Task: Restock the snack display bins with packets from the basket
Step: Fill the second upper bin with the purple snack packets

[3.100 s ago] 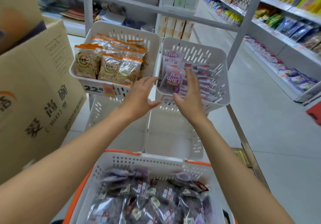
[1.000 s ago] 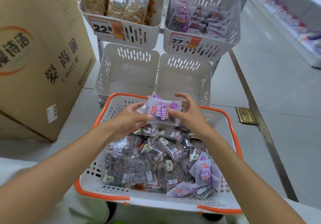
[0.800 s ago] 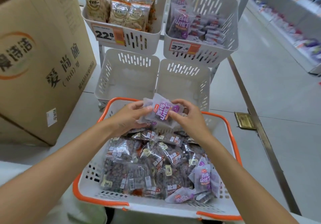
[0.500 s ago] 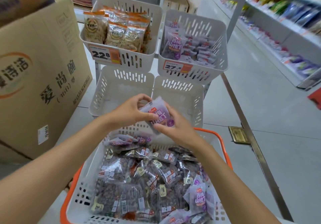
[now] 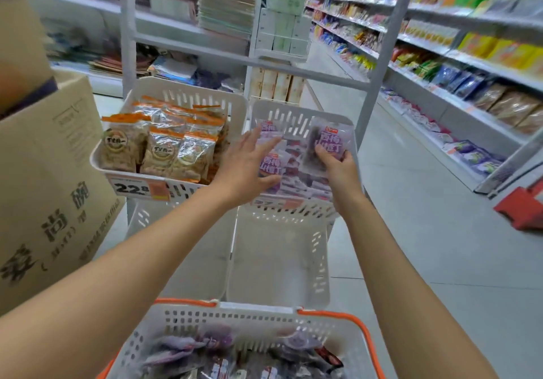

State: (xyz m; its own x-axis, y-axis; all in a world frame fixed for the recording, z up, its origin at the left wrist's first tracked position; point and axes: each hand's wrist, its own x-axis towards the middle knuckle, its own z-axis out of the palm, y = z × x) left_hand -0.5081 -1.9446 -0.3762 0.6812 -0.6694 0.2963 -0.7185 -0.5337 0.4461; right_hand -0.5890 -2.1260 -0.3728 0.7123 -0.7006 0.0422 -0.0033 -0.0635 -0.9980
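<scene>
A white basket with orange rim (image 5: 332, 317) sits at the bottom, full of dark and purple snack packets. My right hand (image 5: 339, 170) grips a purple packet (image 5: 329, 143) upright over the upper right display bin (image 5: 293, 114), which holds several purple packets. My left hand (image 5: 246, 167) reaches with straight fingers over that bin's left side, next to a standing purple packet (image 5: 270, 164); I cannot tell whether it touches it. The upper left bin (image 5: 188, 90) holds several orange-topped packets (image 5: 164, 152).
Two lower white bins (image 5: 279, 258) stand below the upper ones. A large cardboard box (image 5: 50, 178) stands at the left. Stocked shelves (image 5: 470, 64) line the aisle at the right. A metal rack post (image 5: 382, 61) rises behind the right bin.
Both hands rose from the basket to the upper right bin. The purple packet, held by both hands before, is now in my right hand alone; my left hand has let go and opened.
</scene>
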